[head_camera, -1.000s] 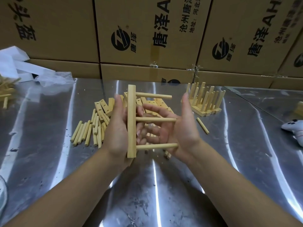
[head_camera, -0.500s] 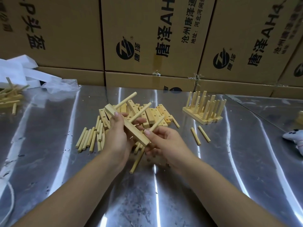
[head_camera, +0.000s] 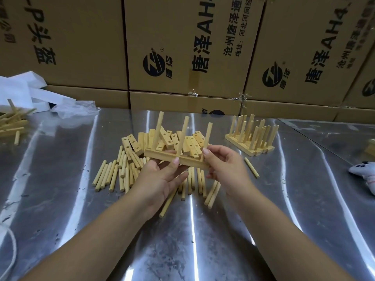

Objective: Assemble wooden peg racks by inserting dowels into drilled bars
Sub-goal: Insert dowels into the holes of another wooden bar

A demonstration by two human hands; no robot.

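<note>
I hold a wooden peg rack (head_camera: pixel 158 155) level above the steel table (head_camera: pixel 60 179), its three dowels pointing up. My left hand (head_camera: pixel 160 177) grips the bar from below near its middle, thumb on the front face. At the bar's right end my right hand (head_camera: pixel 227 167) pinches it, fingertips by the rightmost dowel (head_camera: pixel 207 136). Behind the rack lies a pile of drilled bars (head_camera: pixel 190 142). Loose dowels (head_camera: pixel 113 171) are spread on the table under and left of my hands.
A group of finished racks (head_camera: pixel 253 136) stands at the back right, with one stray dowel (head_camera: pixel 251 167) in front. More wooden pieces (head_camera: pixel 12 124) and white wrapping (head_camera: pixel 26 92) lie far left. Cardboard boxes (head_camera: pixel 182 47) wall the back. A white game controller (head_camera: pixel 363 173) sits at the right edge.
The rack has turned from upright with pegs sideways, through a tilt, to lying level with pegs up. My right hand moved from the pegs to the bar's right end.
</note>
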